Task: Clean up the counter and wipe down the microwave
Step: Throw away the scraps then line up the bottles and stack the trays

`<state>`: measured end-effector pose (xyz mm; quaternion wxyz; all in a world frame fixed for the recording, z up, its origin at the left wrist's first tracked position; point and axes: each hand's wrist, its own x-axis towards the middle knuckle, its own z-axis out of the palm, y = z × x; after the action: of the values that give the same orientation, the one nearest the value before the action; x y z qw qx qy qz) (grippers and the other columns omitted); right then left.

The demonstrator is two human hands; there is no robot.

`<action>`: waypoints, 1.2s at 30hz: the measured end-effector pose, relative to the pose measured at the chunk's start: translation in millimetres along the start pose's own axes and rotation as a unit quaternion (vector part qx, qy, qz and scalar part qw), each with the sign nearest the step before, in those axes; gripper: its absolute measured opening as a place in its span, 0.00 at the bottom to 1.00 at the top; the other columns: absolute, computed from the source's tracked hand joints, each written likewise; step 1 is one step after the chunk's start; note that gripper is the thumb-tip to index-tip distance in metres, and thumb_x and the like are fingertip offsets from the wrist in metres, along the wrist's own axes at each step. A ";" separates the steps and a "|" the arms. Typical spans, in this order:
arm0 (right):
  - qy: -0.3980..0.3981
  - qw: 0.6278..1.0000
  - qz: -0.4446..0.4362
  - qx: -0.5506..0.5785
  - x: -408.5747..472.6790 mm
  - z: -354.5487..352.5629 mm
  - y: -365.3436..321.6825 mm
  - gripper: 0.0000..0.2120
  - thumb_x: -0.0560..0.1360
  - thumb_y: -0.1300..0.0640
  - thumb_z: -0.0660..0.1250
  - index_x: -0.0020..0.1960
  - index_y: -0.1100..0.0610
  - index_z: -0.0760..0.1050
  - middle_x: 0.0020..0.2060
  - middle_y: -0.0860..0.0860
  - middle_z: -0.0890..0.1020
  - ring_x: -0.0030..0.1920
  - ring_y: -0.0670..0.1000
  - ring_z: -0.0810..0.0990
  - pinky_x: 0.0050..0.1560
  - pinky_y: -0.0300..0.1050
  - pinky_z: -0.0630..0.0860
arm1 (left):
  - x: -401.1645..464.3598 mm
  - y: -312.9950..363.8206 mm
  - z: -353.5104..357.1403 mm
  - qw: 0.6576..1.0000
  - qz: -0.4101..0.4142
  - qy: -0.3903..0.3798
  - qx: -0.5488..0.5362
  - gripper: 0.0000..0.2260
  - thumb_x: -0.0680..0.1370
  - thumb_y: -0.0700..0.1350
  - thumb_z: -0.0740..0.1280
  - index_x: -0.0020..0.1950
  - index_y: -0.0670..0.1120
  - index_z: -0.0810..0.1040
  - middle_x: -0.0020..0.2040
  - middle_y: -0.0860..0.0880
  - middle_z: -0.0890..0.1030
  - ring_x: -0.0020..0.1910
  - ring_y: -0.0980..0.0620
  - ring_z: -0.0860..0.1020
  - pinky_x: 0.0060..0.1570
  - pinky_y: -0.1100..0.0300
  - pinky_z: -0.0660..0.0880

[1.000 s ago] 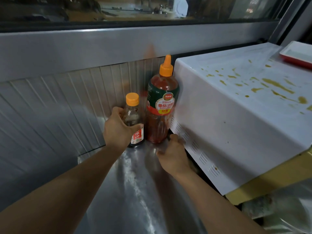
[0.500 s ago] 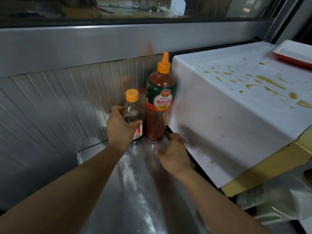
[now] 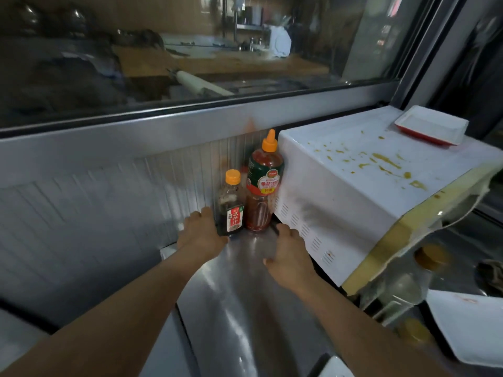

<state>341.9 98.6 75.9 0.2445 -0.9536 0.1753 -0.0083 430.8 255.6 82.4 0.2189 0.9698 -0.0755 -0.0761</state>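
left hand (image 3: 202,231) fingers against the small dark sauce bottle (image 3: 231,205), grip unclear | right hand (image 3: 288,254) relaxed, holding nothing, just beside the white microwave (image 3: 353,191) | tall red sauce bottle (image 3: 262,186) between small bottle and microwave | shiny steel counter (image 3: 245,308), ribbed metal wall, window above | yellow-brown splatters on microwave top; red-and-white tray (image 3: 431,129) on its far corner

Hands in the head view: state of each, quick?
Left hand: holding the small dark sauce bottle near its base.
Right hand: on the counter beside the microwave; fingers point away, can't tell whether they hold anything.
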 end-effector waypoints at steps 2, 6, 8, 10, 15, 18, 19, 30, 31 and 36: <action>0.003 1.000 -0.003 -0.011 -17.3 -13.3 -7.4 0.33 0.70 0.55 0.72 0.69 0.57 0.60 0.64 0.57 0.69 0.65 0.57 0.68 0.63 0.49 0.67 | -19.1 5.5 -12.7 0.999 0.029 -0.012 0.026 0.29 0.71 0.51 0.71 0.68 0.44 0.64 0.62 0.42 0.71 0.62 0.42 0.69 0.59 0.47 0.72; -0.004 1.000 0.003 -0.021 -51.8 -43.7 -16.9 0.31 0.72 0.56 0.69 0.70 0.57 0.60 0.64 0.56 0.67 0.65 0.57 0.66 0.63 0.49 0.68 | -56.4 18.2 -33.5 0.993 0.081 -0.020 0.089 0.27 0.72 0.50 0.70 0.67 0.45 0.64 0.61 0.43 0.71 0.61 0.44 0.69 0.57 0.48 0.73; -0.007 1.000 0.005 -0.019 -68.0 -57.9 -17.2 0.31 0.72 0.57 0.68 0.70 0.58 0.60 0.65 0.56 0.66 0.65 0.56 0.65 0.63 0.49 0.68 | -73.3 25.1 -40.1 0.988 0.105 -0.020 0.112 0.27 0.72 0.51 0.70 0.67 0.45 0.64 0.61 0.44 0.71 0.61 0.45 0.70 0.56 0.50 0.73; -0.001 1.000 0.012 -0.007 -83.8 -71.1 -16.6 0.31 0.72 0.58 0.68 0.70 0.57 0.59 0.65 0.56 0.65 0.66 0.56 0.63 0.62 0.48 0.68 | -89.2 33.0 -45.2 0.984 0.127 -0.017 0.121 0.26 0.72 0.50 0.70 0.66 0.45 0.65 0.60 0.44 0.72 0.60 0.45 0.70 0.56 0.50 0.73; 0.029 0.999 -0.009 -0.025 -116.8 -99.7 -8.9 0.33 0.72 0.58 0.66 0.73 0.56 0.56 0.68 0.55 0.63 0.68 0.55 0.61 0.63 0.46 0.66 | -122.7 55.4 -50.8 0.979 0.154 -0.016 0.131 0.24 0.71 0.49 0.70 0.63 0.45 0.66 0.60 0.44 0.71 0.59 0.45 0.71 0.55 0.52 0.73; 0.046 0.997 -0.028 -0.052 -132.8 -113.7 1.6 0.34 0.72 0.57 0.67 0.73 0.57 0.56 0.67 0.56 0.63 0.66 0.57 0.63 0.63 0.47 0.66 | -140.4 70.8 -46.8 0.978 0.159 -0.017 0.131 0.27 0.71 0.50 0.71 0.66 0.46 0.65 0.62 0.45 0.71 0.60 0.45 0.70 0.57 0.51 0.72; 0.056 0.996 -0.034 -0.060 -137.6 -118.3 6.0 0.34 0.72 0.56 0.68 0.73 0.57 0.56 0.67 0.56 0.63 0.66 0.57 0.63 0.63 0.47 0.66 | -146.3 75.9 -44.0 0.979 0.159 -0.018 0.124 0.27 0.71 0.50 0.71 0.66 0.47 0.65 0.63 0.45 0.71 0.61 0.45 0.70 0.58 0.51 0.72; 0.101 0.994 -0.037 -0.004 -183.5 -171.1 89.3 0.28 0.68 0.62 0.71 0.65 0.57 0.64 0.64 0.56 0.66 0.66 0.58 0.65 0.62 0.50 0.69 | -207.9 130.9 26.0 0.984 0.152 -0.072 0.055 0.33 0.70 0.55 0.72 0.69 0.45 0.63 0.67 0.45 0.69 0.68 0.46 0.66 0.63 0.56 0.67; 0.101 0.994 -0.041 -0.001 -185.6 -173.5 98.1 0.27 0.67 0.62 0.71 0.63 0.57 0.65 0.62 0.56 0.68 0.64 0.58 0.66 0.60 0.50 0.70 | -211.8 136.6 33.8 0.985 0.150 -0.077 0.040 0.34 0.70 0.55 0.72 0.70 0.45 0.63 0.67 0.46 0.70 0.68 0.47 0.67 0.62 0.57 0.67; 0.100 0.994 -0.031 0.021 -192.7 -175.1 141.8 0.29 0.71 0.59 0.69 0.70 0.56 0.63 0.65 0.58 0.68 0.66 0.58 0.66 0.65 0.47 0.65 | -228.7 160.2 75.5 0.987 0.125 -0.097 -0.034 0.32 0.67 0.55 0.74 0.66 0.47 0.67 0.65 0.48 0.72 0.64 0.48 0.70 0.56 0.58 0.69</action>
<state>96.5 -33.5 177.0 0.2456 -0.9476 0.1694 -0.1145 175.6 122.5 111.0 0.2508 0.9328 -0.2146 -0.1445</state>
